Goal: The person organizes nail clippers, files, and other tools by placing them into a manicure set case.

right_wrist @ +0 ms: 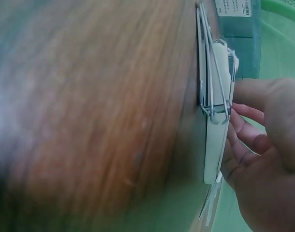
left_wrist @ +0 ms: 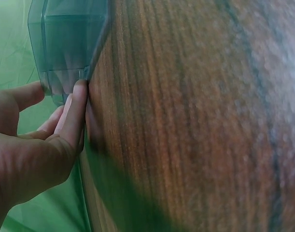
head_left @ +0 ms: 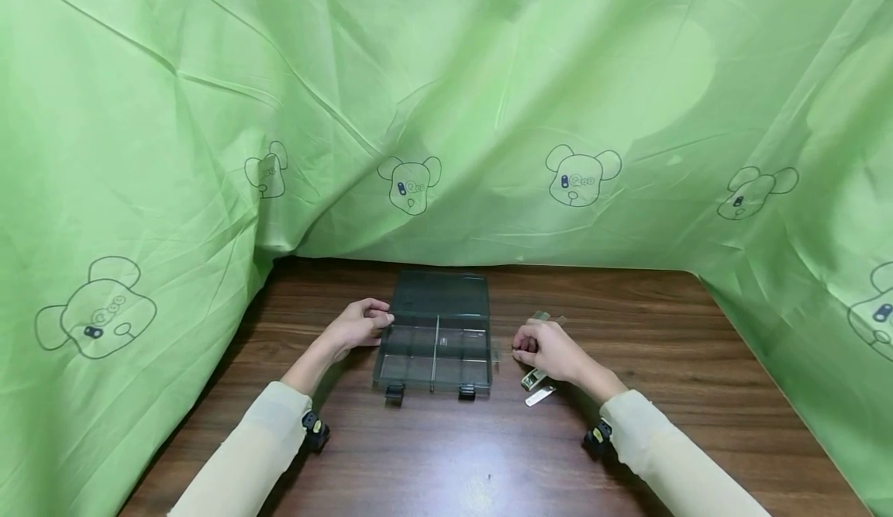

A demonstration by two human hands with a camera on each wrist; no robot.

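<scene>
A smoky see-through plastic organizer box [head_left: 434,384] lies with its lid [head_left: 441,294] raised toward the back. Its tray is split into compartments, and two black latches hang at the front. My left hand [head_left: 359,325] holds the box's left side, thumb at the upper edge and fingers low along the wall, as the left wrist view shows. Just right of the box, the thumb and curled fingers of my right hand [head_left: 554,350] pinch a thin clear plastic piece [head_left: 498,351]. Beneath that hand lies a nail clipper [head_left: 533,378], partly covered.
A small flat silvery-white piece [head_left: 540,396] rests in front of the nail clipper. Beyond the right hand, a greenish strip [head_left: 540,315] and clear bits show. A green curtain [head_left: 488,215] encloses the back and sides of the wooden table [head_left: 418,455].
</scene>
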